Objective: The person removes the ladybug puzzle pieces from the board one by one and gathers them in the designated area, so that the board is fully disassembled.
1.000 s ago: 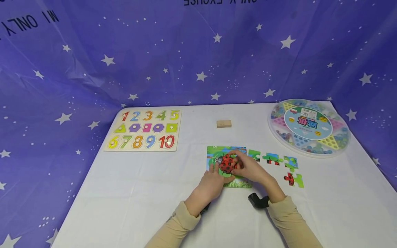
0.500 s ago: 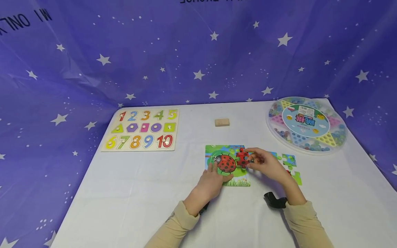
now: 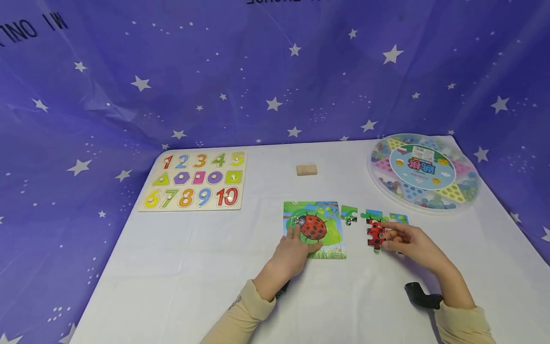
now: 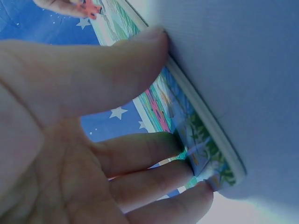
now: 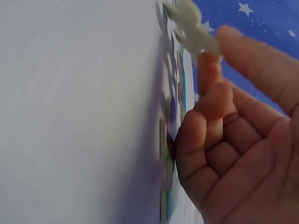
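My right hand point(image 3: 420, 246) pinches a red, black-spotted puzzle piece point(image 3: 375, 235) between thumb and fingers, just in front of several loose puzzle pieces. In the right wrist view the pale underside of this puzzle piece point(image 5: 194, 30) shows, raised above the table. To its left lies the ladybug puzzle board point(image 3: 333, 210), green and blue with a ladybug at its middle. My left hand point(image 3: 290, 255) rests on the board's lower left part, fingers extended. The left wrist view shows the thumb point(image 4: 117, 65) and fingertips at the edge of that board.
Loose puzzle pieces point(image 3: 349, 215) lie right of the board, some partly behind my right hand. A number-and-shape board point(image 3: 193, 177) sits back left, a wooden block point(image 3: 307, 170) at the back middle. A round marble game box point(image 3: 423, 174) stands back right, before a purple star curtain point(image 3: 240, 71).
My right hand has moved right, off the ladybug board, carrying the red puzzle piece toward the loose pieces. The whole ladybug picture shows on the board now. My left hand has stayed there.
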Motion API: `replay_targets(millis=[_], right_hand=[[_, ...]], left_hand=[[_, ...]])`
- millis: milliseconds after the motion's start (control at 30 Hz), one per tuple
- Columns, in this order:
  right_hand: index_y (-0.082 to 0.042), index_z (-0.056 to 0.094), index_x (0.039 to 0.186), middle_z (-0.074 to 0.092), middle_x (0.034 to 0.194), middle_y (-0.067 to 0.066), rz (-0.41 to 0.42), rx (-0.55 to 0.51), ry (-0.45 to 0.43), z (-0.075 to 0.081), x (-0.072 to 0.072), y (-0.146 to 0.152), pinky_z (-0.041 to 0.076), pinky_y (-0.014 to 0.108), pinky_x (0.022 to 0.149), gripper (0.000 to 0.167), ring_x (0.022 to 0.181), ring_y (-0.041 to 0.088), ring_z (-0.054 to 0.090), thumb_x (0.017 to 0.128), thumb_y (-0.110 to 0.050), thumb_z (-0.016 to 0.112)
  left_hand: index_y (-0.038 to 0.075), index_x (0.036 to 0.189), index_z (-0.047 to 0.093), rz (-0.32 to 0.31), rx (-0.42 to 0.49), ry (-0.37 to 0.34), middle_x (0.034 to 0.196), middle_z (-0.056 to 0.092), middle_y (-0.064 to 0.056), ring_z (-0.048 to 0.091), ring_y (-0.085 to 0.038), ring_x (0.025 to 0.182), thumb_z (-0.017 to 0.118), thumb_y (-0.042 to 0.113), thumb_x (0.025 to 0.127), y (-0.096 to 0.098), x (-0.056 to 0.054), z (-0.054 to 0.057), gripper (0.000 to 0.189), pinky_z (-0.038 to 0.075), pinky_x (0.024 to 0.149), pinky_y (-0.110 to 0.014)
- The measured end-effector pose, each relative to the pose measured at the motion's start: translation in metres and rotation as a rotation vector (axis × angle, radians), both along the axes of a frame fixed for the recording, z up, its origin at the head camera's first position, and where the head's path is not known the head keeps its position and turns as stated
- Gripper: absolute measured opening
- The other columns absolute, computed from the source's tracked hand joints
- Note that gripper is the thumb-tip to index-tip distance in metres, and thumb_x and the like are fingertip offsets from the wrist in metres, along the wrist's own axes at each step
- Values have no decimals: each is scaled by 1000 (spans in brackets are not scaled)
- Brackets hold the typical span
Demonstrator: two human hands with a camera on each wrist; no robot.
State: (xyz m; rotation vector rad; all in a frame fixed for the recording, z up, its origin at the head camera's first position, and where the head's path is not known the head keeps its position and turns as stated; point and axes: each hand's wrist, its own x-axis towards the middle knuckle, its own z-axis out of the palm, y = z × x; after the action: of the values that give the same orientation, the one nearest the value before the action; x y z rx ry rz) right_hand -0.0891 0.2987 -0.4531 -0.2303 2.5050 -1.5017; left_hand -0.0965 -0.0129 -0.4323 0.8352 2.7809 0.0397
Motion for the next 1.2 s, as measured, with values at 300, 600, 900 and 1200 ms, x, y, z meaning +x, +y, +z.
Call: replay_targets(millis=[300, 600, 900, 1200], right_hand=[[8, 48, 124, 54, 87, 11, 22, 68, -70, 8, 8, 5, 44, 26, 50, 51, 63, 11, 49, 83, -16, 66], [1, 55, 121, 54, 94, 12, 49, 250, 42, 18, -2, -6, 40, 27, 49, 47, 53, 13, 46, 83, -24, 66], [1, 51, 125, 56, 110, 18, 226, 178, 103, 30, -37, -71, 45, 29, 57, 46, 69, 13, 54, 87, -24, 62], [5, 43, 131, 51, 116, 19, 423, 154, 90, 13, -64, -144, 46, 32, 70, 49, 85, 17, 56, 89, -15, 59]], left_hand=[[43, 126, 51, 22, -2, -24, 135, 36, -26, 34, -41, 124, 56, 7, 88, 1, 1, 0, 53, 43, 87, -45], [42, 126, 51, 5, -2, -1, 134, 37, -28, 35, -41, 123, 55, 7, 89, 2, 1, 1, 51, 44, 86, -45], [38, 131, 48, 10, 3, -42, 138, 30, -28, 30, -43, 125, 59, 14, 88, 2, 1, 0, 50, 41, 90, -47], [38, 136, 40, -14, -58, -72, 141, 26, -24, 25, -42, 128, 58, 41, 86, 0, 3, 6, 53, 37, 94, -46]])
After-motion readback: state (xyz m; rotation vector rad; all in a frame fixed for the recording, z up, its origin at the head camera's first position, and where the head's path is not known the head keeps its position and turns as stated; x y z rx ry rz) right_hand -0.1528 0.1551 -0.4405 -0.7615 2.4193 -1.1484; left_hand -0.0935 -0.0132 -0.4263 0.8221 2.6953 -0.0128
